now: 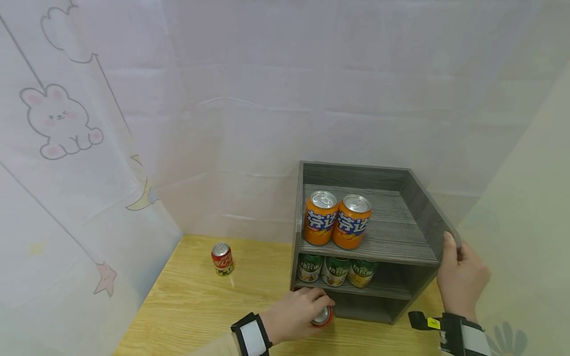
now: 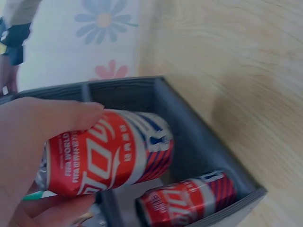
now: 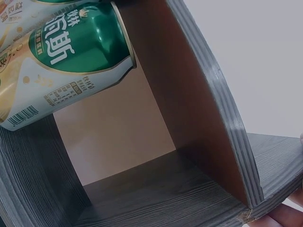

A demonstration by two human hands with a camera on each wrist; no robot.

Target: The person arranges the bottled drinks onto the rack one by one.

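My left hand grips a red Coca-Cola can at the front of the bottom tier of a grey wooden shelf. Inside that tier, a second Coca-Cola can stands by the side wall in the left wrist view; it is hidden in the head view. My right hand holds the upper edge of the shelf's right side panel, its fingers showing at the corner of the right wrist view. Two orange soda cans stand on the top tier, and green-and-white cans fill the left of the middle tier.
Another small red can stands on the yellow wooden table, left of the shelf. A pale printed curtain hangs behind and at both sides.
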